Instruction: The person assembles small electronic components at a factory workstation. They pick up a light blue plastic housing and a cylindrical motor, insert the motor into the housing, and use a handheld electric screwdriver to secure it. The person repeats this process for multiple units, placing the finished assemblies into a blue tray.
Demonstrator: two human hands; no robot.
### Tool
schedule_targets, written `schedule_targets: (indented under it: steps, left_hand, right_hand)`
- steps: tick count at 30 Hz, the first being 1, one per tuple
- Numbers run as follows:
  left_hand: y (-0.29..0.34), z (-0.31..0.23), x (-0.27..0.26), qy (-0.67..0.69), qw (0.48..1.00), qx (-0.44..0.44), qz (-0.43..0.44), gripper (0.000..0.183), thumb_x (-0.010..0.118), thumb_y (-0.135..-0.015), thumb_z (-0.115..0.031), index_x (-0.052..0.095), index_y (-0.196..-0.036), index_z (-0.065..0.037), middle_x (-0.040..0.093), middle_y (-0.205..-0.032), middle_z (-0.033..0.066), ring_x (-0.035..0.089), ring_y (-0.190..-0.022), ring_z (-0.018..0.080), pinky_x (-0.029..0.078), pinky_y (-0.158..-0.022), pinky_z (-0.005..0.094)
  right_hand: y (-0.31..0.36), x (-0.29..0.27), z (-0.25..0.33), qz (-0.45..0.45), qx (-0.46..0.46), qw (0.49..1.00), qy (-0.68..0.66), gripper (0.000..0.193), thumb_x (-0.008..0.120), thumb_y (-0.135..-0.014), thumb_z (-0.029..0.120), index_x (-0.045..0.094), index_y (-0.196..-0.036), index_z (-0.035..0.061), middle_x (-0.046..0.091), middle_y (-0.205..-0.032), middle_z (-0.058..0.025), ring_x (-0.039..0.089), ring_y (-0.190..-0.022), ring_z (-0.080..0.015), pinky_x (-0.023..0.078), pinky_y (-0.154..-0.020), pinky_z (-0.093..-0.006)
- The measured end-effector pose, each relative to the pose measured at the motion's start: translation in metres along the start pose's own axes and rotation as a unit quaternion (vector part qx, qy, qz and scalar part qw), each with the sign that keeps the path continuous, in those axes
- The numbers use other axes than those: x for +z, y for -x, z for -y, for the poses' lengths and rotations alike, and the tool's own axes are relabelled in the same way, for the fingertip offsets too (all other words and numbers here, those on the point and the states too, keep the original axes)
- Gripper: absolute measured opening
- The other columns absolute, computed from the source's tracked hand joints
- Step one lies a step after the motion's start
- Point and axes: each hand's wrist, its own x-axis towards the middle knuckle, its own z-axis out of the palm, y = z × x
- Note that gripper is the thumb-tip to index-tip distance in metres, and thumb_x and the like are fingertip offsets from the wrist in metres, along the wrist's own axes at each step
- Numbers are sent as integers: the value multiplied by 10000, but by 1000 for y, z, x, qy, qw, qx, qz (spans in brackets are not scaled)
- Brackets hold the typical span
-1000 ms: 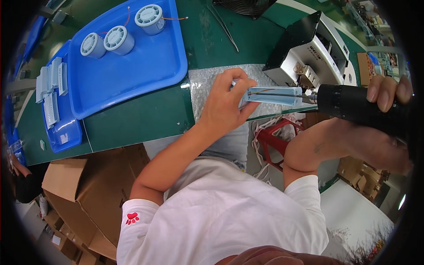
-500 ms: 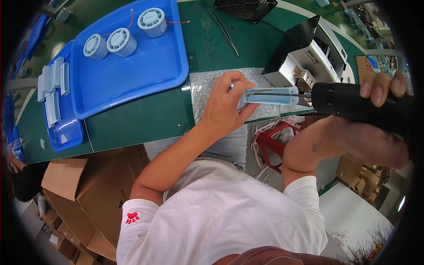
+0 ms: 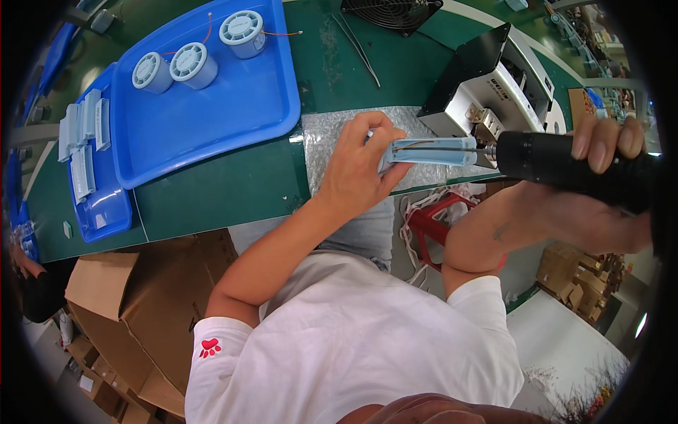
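Observation:
My left hand is closed round one end of a long, light blue plastic housing, held above a sheet of bubble wrap. A thin dark wire runs along the inside of this open channel. My right hand grips a thick black electric screwdriver, held level and pointing left. Its bit meets the right end of the housing; the screw, if there is one, is too small to make out. Just behind the screwdriver stands a black and silver boxy machine, probably a screw feeder.
A large blue tray carries three round, light blue vented units. Light blue plastic strips lie in a smaller blue tray. Tweezers and a black fan lie farther back. Below are a red stool and a cardboard box.
My right wrist and forearm have risen slightly and shifted a little left, while the screwdriver's bit stays at the housing's end. My left hand has barely moved.

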Motion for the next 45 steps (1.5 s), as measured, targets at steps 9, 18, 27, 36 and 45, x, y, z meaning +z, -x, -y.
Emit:
schedule_targets:
  steps: [9,18,27,36,45]
  left_hand:
    - [-2,-4,-2,-10,1000,-1,11,487,873,-760,-81,617,-1174,-70,565,-1164,144,595,-1053,350,508,-899,421]
    - [-92,-35,-147,-85,932,-153,318,663,894,-756,-334,615,-1278,-35,649,-1153,202,648,-1129,384,513,-976,438]
    - [-327,176,-222,-508,819,-258,64,779,792,-817,-592,566,-1328,-48,672,-1248,224,677,-1142,407,558,-957,496]
    - [-287,152,-279,-391,897,-203,-22,858,683,-879,-676,523,-1472,-77,589,-1394,215,545,-1319,405,469,-1093,494]
    - [-24,85,-392,-547,706,-397,-214,406,742,-899,-439,731,-1142,-114,730,-1119,146,689,-1042,361,539,-904,465]
  right_hand:
    - [22,-6,-30,132,-7,965,-225,821,693,-926,619,382,-1475,94,519,-1050,-126,579,-772,-200,498,-670,-326]
    - [-40,-16,32,48,-7,899,-436,665,793,-845,214,386,-1305,-42,549,-984,-129,614,-734,-176,539,-619,-286]
    - [-34,15,-39,-99,-126,953,256,626,605,-1020,24,272,-1545,-43,571,-1346,-307,636,-901,-267,566,-779,-381]
    - [-34,-56,-45,-302,-238,813,438,727,865,-801,5,484,-1417,-59,632,-1328,-242,661,-1136,-321,612,-918,-443]
    - [-4,100,-88,-111,-183,930,299,313,585,-952,4,609,-1226,-145,679,-1233,-273,696,-1097,-324,549,-1012,-396]
